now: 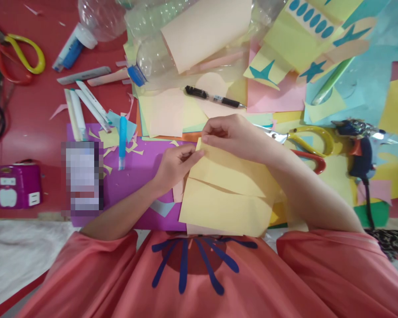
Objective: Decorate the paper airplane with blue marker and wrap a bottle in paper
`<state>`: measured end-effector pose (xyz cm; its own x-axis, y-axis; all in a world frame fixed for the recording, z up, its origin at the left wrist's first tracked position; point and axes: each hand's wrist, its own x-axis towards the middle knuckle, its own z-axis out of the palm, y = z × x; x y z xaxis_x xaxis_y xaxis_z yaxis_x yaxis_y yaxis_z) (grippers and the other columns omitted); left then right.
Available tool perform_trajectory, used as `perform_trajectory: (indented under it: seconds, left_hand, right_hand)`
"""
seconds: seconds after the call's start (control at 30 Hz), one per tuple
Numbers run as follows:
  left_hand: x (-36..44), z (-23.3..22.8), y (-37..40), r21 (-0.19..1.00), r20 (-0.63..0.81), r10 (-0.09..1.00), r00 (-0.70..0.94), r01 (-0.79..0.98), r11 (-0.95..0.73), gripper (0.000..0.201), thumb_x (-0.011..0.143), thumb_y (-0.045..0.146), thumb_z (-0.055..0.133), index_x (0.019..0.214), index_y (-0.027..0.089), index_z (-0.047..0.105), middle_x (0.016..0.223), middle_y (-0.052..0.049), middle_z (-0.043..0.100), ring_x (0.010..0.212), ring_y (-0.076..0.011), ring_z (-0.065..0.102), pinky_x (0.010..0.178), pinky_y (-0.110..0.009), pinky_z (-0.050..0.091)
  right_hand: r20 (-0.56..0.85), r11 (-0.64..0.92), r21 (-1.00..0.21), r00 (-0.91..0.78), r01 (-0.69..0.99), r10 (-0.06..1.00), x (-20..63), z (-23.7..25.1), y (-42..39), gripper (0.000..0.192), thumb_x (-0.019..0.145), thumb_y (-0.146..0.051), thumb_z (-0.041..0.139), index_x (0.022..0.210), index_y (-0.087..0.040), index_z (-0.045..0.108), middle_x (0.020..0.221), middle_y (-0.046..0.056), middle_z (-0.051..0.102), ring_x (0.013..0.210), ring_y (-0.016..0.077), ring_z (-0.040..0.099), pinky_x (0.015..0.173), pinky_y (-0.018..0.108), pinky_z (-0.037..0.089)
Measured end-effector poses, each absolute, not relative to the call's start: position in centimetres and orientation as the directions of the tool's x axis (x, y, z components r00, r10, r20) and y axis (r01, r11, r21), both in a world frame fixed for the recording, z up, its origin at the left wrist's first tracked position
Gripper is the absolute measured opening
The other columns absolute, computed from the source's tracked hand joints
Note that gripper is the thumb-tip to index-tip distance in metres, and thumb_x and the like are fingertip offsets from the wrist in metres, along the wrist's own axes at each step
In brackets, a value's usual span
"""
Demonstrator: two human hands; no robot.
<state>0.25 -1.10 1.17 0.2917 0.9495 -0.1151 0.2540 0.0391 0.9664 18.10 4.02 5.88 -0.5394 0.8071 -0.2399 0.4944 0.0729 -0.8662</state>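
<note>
Red table crowded with craft clutter: coloured paper sheets, markers, clear plastic bottles, a black pen, yellow-handled scissors at right and another pair at far left, a glue gun by the right edge, a purple sheet under the work.

Held just above the purple sheet, close to the chest: a pale yellow paper, folded over itself so one layer lies slanted across the other, with a crease running across the middle. Top corner pinched from both sides. Left hand closed on that corner, thumb and fingertips pressed together on the edge. Right hand curled over the same corner from above, fingers gripping the paper's top edge, touching the left fingers or very nearly.

Likely trouble: uneven pull between the two pinches, skewing the fold so edges no longer line up; too hard a tug at so small a corner, tearing thin paper; lower layers hanging loose and unsupported, free to slip or unfold. Paper itself looks matte, light, clean, slightly bowed, bottom edge resting near the orange shirt.
</note>
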Motion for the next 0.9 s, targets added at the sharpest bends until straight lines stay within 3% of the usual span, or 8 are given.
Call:
perform_trajectory:
  seconds: [0.27, 0.43, 0.67, 0.9]
  left_hand:
    - [0.2, 1.6, -0.9, 0.978, -0.12, 0.962, 0.246, 0.195, 0.072, 0.034, 0.084, 0.041, 0.059, 0.063, 0.02, 0.044, 0.054, 0.006, 0.037, 0.048, -0.0072, 0.034, 0.045, -0.021, 0.028]
    - [0.1, 1.7, -0.8, 0.972, -0.06, 0.976, 0.208, 0.233, 0.01, 0.03, 0.083, 0.038, 0.057, 0.062, 0.02, 0.047, 0.053, 0.007, 0.036, 0.046, -0.0067, 0.033, 0.044, -0.021, 0.026]
    - [-0.8, 1.8, 0.1, 0.953, -0.016, 1.0, 0.023, 0.303, 0.008, 0.027, 0.08, 0.034, 0.058, 0.059, 0.021, 0.045, 0.053, 0.005, 0.036, 0.05, -0.0101, 0.032, 0.048, -0.026, 0.028]
    - [-1.2, 1.6, 0.9, 0.968, -0.08, 0.994, 0.074, 0.243, 0.06, 0.023, 0.078, 0.035, 0.059, 0.063, 0.021, 0.049, 0.057, 0.004, 0.039, 0.053, -0.0099, 0.035, 0.049, -0.024, 0.029]
  right_hand:
    - [-0.236, 0.102, -0.869, -0.587, 0.485, 0.774, 17.5, 5.9, 3.6, 0.017, 0.085, -0.017, 0.055, 0.068, -0.017, 0.051, 0.061, -0.005, 0.046, 0.057, 0.0069, 0.036, 0.058, 0.025, 0.028]
    - [-0.242, 0.128, -0.858, -0.611, 0.497, 0.754, 17.4, 6.0, 3.5, 0.02, 0.088, -0.022, 0.052, 0.068, -0.017, 0.05, 0.06, -0.005, 0.045, 0.056, 0.0072, 0.035, 0.059, 0.025, 0.029]
    - [-0.241, 0.161, -0.81, -0.569, 0.564, 0.786, 18.8, 6.0, 4.7, 0.014, 0.085, -0.022, 0.055, 0.072, -0.017, 0.057, 0.063, -0.003, 0.054, 0.057, 0.0086, 0.042, 0.058, 0.025, 0.03]
    - [-0.27, 0.139, -0.788, -0.539, 0.599, 0.798, 18.9, 5.8, 4.7, 0.013, 0.084, -0.02, 0.055, 0.072, -0.017, 0.057, 0.065, -0.001, 0.057, 0.058, 0.0093, 0.046, 0.058, 0.025, 0.032]
